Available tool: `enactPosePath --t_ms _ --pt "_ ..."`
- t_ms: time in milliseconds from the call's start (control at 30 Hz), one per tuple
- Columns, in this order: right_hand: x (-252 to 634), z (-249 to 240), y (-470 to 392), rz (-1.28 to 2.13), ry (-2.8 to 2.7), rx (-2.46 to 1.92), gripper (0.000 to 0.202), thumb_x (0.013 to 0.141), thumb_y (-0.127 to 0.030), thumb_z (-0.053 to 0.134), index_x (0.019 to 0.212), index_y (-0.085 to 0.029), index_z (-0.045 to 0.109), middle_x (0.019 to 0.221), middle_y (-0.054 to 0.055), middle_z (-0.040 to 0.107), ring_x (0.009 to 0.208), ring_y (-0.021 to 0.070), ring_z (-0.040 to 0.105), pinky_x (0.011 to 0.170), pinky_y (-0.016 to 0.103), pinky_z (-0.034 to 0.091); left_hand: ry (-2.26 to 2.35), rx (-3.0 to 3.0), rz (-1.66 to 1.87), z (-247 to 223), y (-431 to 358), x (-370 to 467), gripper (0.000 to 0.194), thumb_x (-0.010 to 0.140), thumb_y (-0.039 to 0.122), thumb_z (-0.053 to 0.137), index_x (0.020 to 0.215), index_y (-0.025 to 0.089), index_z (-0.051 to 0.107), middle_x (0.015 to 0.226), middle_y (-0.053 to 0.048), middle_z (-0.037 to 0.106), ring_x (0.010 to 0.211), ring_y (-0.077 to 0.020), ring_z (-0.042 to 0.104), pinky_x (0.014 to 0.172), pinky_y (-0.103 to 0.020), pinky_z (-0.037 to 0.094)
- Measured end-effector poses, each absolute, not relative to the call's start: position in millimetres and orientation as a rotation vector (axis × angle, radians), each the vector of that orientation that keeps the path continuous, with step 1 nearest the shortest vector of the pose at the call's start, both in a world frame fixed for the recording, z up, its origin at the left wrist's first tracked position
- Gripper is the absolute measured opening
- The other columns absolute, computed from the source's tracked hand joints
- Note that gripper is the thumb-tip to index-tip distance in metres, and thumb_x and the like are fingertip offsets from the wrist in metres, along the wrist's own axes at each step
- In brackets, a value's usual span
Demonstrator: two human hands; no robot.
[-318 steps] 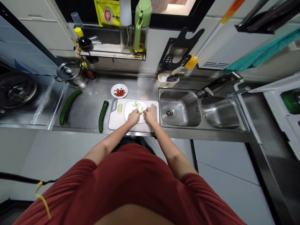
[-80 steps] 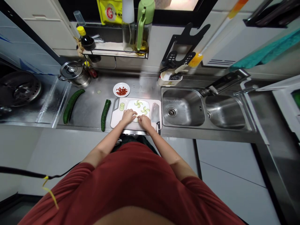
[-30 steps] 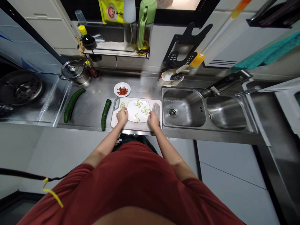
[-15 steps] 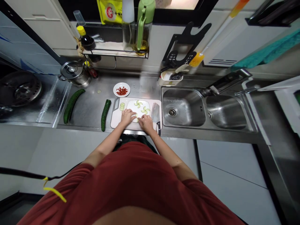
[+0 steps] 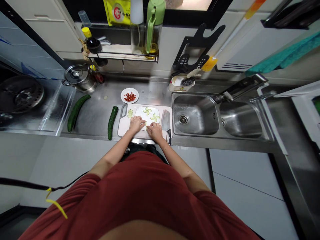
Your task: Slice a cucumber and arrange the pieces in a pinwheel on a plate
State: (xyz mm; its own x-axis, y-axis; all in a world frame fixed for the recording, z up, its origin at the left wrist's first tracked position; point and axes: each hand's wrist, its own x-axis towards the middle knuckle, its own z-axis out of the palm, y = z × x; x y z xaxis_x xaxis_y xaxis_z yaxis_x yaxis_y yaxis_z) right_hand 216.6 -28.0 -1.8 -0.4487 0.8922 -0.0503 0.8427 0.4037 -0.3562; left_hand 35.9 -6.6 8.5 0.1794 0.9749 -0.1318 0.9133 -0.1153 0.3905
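Observation:
A white square plate [image 5: 150,114] lies on the cutting board [image 5: 123,125], with curved cucumber pieces set in two pinwheels [image 5: 155,118] on it. My left hand [image 5: 136,124] reaches over the plate's near left part, fingertips together at a small pale green piece. Close by on the right, my right hand [image 5: 155,131] has its fingers bent down at the same spot; what it pinches is too small to make out. Cucumber slices [image 5: 130,113] overlap on the board left of the plate. A knife [image 5: 166,121] lies along the board's right side.
Two whole cucumbers, one shorter [image 5: 113,122] and one longer [image 5: 77,111], lie to the left. Behind the board stands a small plate [image 5: 129,102] of red pieces. A steel pot [image 5: 81,80] is at the back left, a double sink [image 5: 196,115] at the right.

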Motion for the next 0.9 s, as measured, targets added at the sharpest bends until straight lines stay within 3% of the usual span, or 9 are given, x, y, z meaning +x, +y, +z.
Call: enactPosePath --t_ms 733,900 --pt "211.3 0.6 -26.1 0.550 -2.491 -1.602 0.030 0.094 -0.032 0.047 0.113 -0.024 0.069 0.109 0.010 0.053 0.100 0.0242 0.040 0.086 0.034 0.030 1.771 2.079 0.347 3.4 -5.8 36.1 0.025 0.088 0.038 0.057 0.106 0.032 0.072 0.103 -0.008 0.059 0.104 -0.0261 0.048 0.092 -0.041 0.032" --pt "210.2 -1.5 -23.6 0.560 -2.478 -1.590 0.030 0.094 -0.032 0.047 0.110 -0.023 0.069 0.106 0.010 0.053 0.099 0.0243 0.041 0.087 0.035 0.031 2.011 1.876 0.495 3.0 -6.3 32.7 0.031 0.090 0.041 0.052 0.113 0.028 0.068 0.103 -0.008 0.062 0.104 -0.0245 0.052 0.092 -0.038 0.034"
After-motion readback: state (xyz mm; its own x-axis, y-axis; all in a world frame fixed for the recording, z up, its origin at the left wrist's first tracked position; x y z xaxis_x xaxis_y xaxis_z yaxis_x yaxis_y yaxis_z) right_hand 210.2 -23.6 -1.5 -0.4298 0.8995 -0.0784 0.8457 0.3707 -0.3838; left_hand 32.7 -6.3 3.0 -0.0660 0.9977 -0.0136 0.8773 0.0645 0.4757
